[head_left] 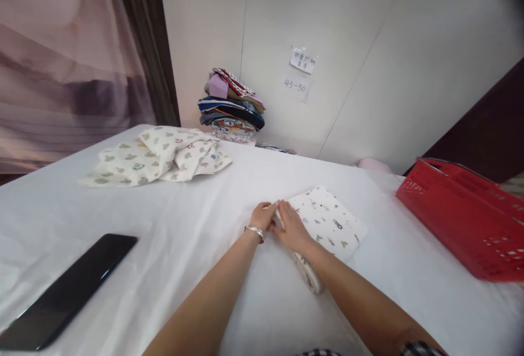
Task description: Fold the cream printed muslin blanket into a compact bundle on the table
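A white cloth (327, 219) with small printed figures lies folded into a neat flat shape on the bed-like white surface. Its thick folded edge faces me. At the left corner of that edge, my left hand (263, 217), with a bracelet at the wrist, pinches the fabric. My right hand (292, 227) is against it, its fingers pressed together over the edge and the thumb tucked toward the corner. The fingertips of both hands nearly touch, and they partly hide the corner. A second white printed cloth (159, 156) lies crumpled at the far left.
A long black glossy panel (69, 290) lies at the near left of the white sheet (176, 225). A red plastic basket (466, 217) stands at the right. Behind the far edge rises a stack of folded fabrics (231, 107) by the wall, which bears handwritten paper notes (302, 61).
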`<state>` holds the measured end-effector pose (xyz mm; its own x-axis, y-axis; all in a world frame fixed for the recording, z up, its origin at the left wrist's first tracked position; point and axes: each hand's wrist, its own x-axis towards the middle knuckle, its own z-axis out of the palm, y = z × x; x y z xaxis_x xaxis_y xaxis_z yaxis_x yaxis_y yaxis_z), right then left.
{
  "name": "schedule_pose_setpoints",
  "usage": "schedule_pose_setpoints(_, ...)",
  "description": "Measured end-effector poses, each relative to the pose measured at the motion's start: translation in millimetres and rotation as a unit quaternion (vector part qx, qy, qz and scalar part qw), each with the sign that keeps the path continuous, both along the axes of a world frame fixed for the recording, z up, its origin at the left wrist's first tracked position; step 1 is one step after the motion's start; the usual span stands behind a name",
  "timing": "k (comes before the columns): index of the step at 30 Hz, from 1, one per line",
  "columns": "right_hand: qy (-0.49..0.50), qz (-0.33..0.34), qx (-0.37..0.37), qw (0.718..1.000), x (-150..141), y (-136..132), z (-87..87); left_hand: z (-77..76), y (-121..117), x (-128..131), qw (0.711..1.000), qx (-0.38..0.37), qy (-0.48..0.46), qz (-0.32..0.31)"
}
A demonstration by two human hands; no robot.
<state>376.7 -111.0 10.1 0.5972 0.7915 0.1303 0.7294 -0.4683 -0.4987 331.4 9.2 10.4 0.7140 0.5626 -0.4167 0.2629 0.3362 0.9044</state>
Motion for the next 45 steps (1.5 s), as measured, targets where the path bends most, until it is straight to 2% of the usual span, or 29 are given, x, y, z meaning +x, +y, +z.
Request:
schedule_pose_setpoints(3,0.090,-0.019,0.048,0.995,6,-10,10.8,-1.8,-1,1,1.000,0.007,-0.003,0.001)
schedule_pose_setpoints(5,0.111,-0.058,0.087,0.988,20,-26,17.4,-1.6,-1,1,1.000,-0.001,0.002,-0.001)
schedule_pose_setpoints(7,0.078,-0.119,0.100,0.985,41,-52,21.7,-0.7,-2,1,1.000,-0.008,0.006,-0.002)
schedule_pose_setpoints(10,-0.022,-0.218,0.081,0.972,75,-106,21.6,-0.2,-2,0,1.000,-0.009,0.009,0.004)
schedule_pose_setpoints(12,-0.053,-0.295,0.086,0.950,89,-144,17.7,-0.9,-2,0,1.000,-0.008,0.008,0.008)
schedule_pose_setpoints(13,-0.031,-0.336,0.092,0.937,92,-160,15.2,-1.4,-2,1,1.000,-0.007,0.006,0.011)
schedule_pose_setpoints(15,0.071,-0.405,0.123,0.903,89,-184,10.2,-2.2,-3,1,1.000,-0.004,0.001,0.016)
schedule_pose_setpoints(17,0.186,-0.437,0.181,0.861,80,-196,6.9,-2.6,-3,1,1.000,0.000,-0.004,0.020)
schedule_pose_setpoints(19,0.256,-0.442,0.240,0.825,74,-199,5.6,-2.7,-2,1,1.000,0.005,-0.007,0.022)
schedule_pose_setpoints(21,0.289,-0.446,0.272,0.802,74,-198,5.4,-3.1,-2,0,1.000,0.007,-0.009,0.023)
schedule_pose_setpoints(27,0.392,-0.423,0.306,0.758,100,-191,3.0,-3.1,-1,-2,0.999,0.008,-0.020,0.033)
schedule_pose_setpoints(31,0.403,-0.372,0.343,0.762,118,-178,10.0,10.4,1,-12,0.999,-0.005,-0.015,0.044)
schedule_pose_setpoints(34,0.380,-0.324,0.386,0.776,132,-163,26.1,28.0,-3,-30,0.998,-0.011,-0.020,0.053)
schedule_pose_setpoints(37,0.356,-0.263,0.407,0.799,149,-146,43.0,39.3,-18,-53,0.996,-0.048,-0.047,0.060)
schedule_pose_setpoints(40,0.348,-0.281,0.375,0.812,163,-129,47.1,35.4,-44,-73,0.990,-0.118,-0.055,0.059)
schedule_pose_setpoints(43,0.364,-0.341,0.291,0.816,165,-117,36.4,23.0,-67,-83,0.987,-0.145,-0.032,0.059)
schedule_pose_setpoints(45,0.372,-0.345,0.256,0.823,159,-116,27.0,16.5,-75,-84,0.988,-0.136,-0.024,0.069)
